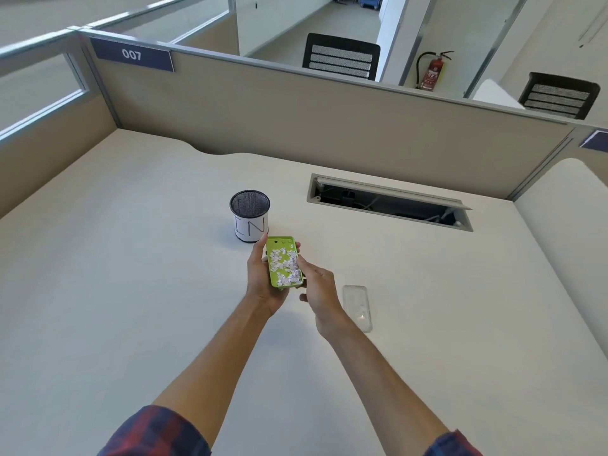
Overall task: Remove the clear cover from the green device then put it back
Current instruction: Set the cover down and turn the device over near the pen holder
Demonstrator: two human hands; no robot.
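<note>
The green device [283,262], its back covered with pale petal-like flecks, is held above the white desk [131,291] in my left hand [263,281], which wraps its left edge and lower end. My right hand [317,287] touches the device's right edge with its fingertips. The clear cover [358,307] lies flat on the desk just right of my right hand, apart from the device.
A black mesh pen cup [250,220] with a white paper band stands just behind the device. An open cable slot [388,202] is cut into the desk at the back right. Beige partition walls [296,120] enclose the desk at the back and the left.
</note>
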